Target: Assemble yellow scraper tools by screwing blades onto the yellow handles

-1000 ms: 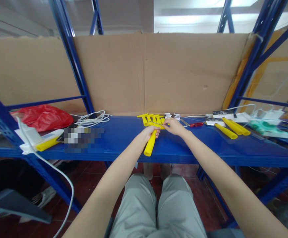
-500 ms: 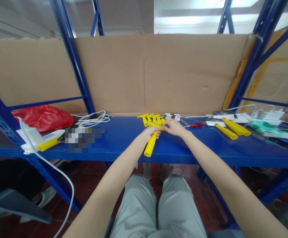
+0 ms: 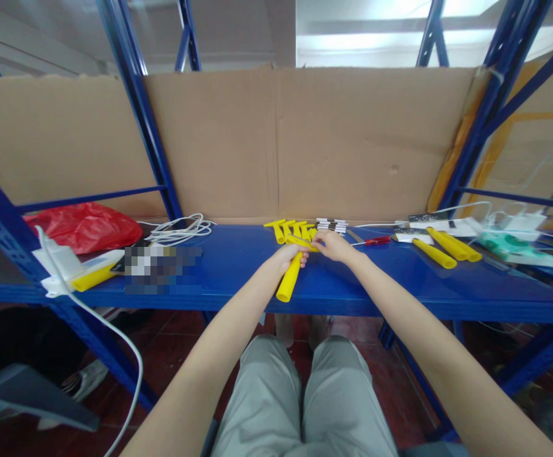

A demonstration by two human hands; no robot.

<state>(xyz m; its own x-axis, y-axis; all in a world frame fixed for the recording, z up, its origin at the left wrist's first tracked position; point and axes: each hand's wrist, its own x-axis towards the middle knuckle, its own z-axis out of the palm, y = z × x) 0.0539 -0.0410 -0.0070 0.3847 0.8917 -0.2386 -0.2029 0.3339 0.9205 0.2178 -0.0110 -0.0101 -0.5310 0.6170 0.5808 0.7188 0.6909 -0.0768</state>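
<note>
My left hand (image 3: 292, 255) is wrapped round a yellow T-shaped plastic handle (image 3: 288, 287) just below its crossbar. Its hollow round end points toward me over the front of the blue shelf. My right hand (image 3: 331, 245) is closed at the right end of the crossbar, fingertips bent together against it. Whatever may be between those fingertips is too small to make out. A thin grey strip shows along the crossbar. Behind my hands lie several more yellow T-shaped handles (image 3: 280, 233) in a row, beside a stack of small black-and-white pieces (image 3: 331, 225).
A red-handled screwdriver (image 3: 377, 240) lies right of my right hand. Farther right are yellow tubular handles (image 3: 434, 253) and a green-and-white bundle (image 3: 512, 244). At left sit a red plastic bag (image 3: 86, 225), coiled white cable (image 3: 186, 230) and a white adapter (image 3: 60, 263). Cardboard (image 3: 219, 146) stands behind.
Almost nothing differs. My right fingers have shifted very slightly at the crossbar; my left hand keeps the same grip on the handle.
</note>
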